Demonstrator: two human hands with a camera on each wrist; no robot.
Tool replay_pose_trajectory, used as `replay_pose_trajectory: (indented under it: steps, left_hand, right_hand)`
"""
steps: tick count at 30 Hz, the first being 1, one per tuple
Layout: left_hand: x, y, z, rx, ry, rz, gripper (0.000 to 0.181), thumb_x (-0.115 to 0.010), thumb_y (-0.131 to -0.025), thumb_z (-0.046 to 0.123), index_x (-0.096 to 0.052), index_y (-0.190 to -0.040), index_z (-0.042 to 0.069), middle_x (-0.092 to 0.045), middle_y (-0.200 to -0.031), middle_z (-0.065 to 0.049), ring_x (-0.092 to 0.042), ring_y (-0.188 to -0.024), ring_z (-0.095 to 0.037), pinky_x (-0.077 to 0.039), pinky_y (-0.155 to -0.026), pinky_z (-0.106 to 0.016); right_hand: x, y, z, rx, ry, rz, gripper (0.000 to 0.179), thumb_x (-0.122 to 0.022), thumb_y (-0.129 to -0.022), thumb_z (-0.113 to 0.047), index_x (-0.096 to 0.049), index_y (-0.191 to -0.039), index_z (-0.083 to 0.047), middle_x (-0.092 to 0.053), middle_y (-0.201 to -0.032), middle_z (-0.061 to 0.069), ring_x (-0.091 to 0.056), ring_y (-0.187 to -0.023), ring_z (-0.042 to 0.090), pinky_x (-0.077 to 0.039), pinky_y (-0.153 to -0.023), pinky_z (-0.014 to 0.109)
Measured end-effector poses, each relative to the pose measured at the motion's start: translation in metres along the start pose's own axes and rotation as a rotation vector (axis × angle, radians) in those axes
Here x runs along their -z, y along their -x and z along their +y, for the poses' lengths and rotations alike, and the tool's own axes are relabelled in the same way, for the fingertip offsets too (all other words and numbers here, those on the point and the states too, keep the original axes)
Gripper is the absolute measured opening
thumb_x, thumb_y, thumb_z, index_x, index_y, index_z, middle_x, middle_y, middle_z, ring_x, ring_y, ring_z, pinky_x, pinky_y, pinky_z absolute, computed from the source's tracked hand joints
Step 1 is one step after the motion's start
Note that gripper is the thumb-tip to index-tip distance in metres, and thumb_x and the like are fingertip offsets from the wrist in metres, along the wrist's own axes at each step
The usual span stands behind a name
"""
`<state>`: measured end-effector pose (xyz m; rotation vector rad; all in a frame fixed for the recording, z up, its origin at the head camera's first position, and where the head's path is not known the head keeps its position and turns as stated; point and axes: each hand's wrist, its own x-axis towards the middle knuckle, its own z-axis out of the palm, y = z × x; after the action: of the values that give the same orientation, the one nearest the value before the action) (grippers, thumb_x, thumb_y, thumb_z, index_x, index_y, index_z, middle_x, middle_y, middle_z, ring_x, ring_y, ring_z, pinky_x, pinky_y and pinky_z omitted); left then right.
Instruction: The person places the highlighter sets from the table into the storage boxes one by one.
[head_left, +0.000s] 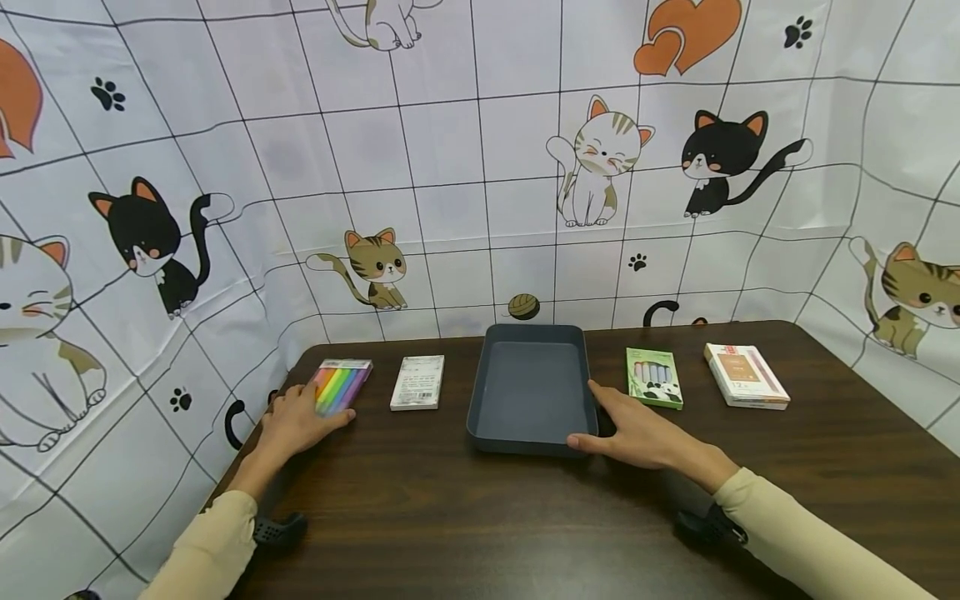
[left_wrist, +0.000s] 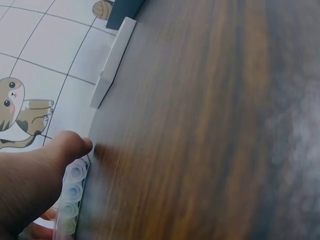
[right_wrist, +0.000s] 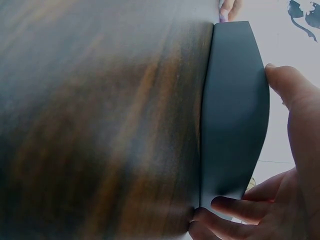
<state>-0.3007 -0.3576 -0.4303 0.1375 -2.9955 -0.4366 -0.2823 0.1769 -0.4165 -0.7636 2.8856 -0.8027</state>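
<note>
At the table's left side my left hand [head_left: 295, 421] holds a clear pack of rainbow-coloured markers [head_left: 343, 385], fingers along its left edge and thumb at its near right corner. The pack's round, translucent ends [left_wrist: 74, 192] show beside the thumb in the left wrist view. My right hand [head_left: 637, 429] grips the near right corner of a dark grey rectangular tray [head_left: 528, 446]. Its thumb lies at the near rim and its fingers reach along the right wall. From the right wrist view, thumb and fingers stand apart on the tray's side [right_wrist: 232, 110]. The tray sits flat on the table, nothing inside.
A white printed box [head_left: 417, 383] lies between the marker pack and the tray. Right of the tray are a green box with pastel sticks pictured [head_left: 654, 377] and a white-and-orange box [head_left: 746, 377]. A cat-print curtain [head_left: 450, 208] hangs behind the brown wooden table [head_left: 450, 533].
</note>
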Motion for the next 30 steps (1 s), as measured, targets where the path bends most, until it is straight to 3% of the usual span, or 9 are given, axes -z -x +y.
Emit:
replay_pose_trajectory:
  steps: [19, 30]
  left_hand:
    - [0.0082, -0.0008, -0.0035, 0.014, 0.043, 0.026, 0.106, -0.074, -0.083, 0.061, -0.036, -0.149, -0.014, -0.042, -0.129, -0.041, -0.046, -0.111, -0.056, -0.037, -0.083, -0.075]
    - [0.0096, -0.0007, -0.0070, 0.004, 0.079, 0.161, 0.094, -0.074, -0.084, 0.058, -0.051, -0.136, -0.017, -0.053, -0.116, -0.037, -0.053, -0.098, -0.048, -0.043, -0.073, -0.058]
  right_hand:
    - [0.0000, -0.0008, 0.0011, 0.005, -0.006, -0.004, 0.114, -0.062, -0.088, -0.073, -0.022, -0.158, 0.007, -0.031, -0.157, 0.030, -0.036, -0.141, 0.046, -0.034, -0.107, 0.062]
    - [0.0003, -0.0002, 0.0008, 0.004, -0.008, -0.004, 0.114, -0.062, -0.088, -0.073, -0.022, -0.158, 0.007, -0.032, -0.156, 0.031, -0.037, -0.141, 0.046, -0.034, -0.107, 0.062]
